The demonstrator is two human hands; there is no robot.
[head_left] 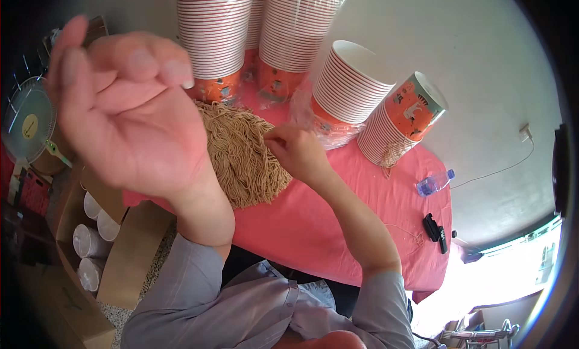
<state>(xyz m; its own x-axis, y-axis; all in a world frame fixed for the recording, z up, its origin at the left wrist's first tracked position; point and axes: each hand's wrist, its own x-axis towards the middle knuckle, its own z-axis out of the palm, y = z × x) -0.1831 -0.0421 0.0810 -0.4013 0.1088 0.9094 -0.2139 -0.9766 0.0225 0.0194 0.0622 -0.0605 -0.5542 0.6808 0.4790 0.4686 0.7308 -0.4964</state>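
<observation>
My left hand is raised close to the camera at the left, palm up, with its fingers loosely curled and nothing visible in the palm. Below it, partly hidden by that wrist, a broad heap of thin tan noodle-like strands covers part of the table. My right hand hovers at the heap's right edge, thumb and fingers pinched together. Whatever may be between those fingertips is too small to make out. Beyond it stands an upright stack of orange and white paper buckets, its lower part in clear plastic.
An upside-down bucket stack has tan strands at its lower rim. Tall wrapped stacks rise behind the heap. On the pink tablecloth lie a clear bottle and black objects. A cardboard box with white containers stands left.
</observation>
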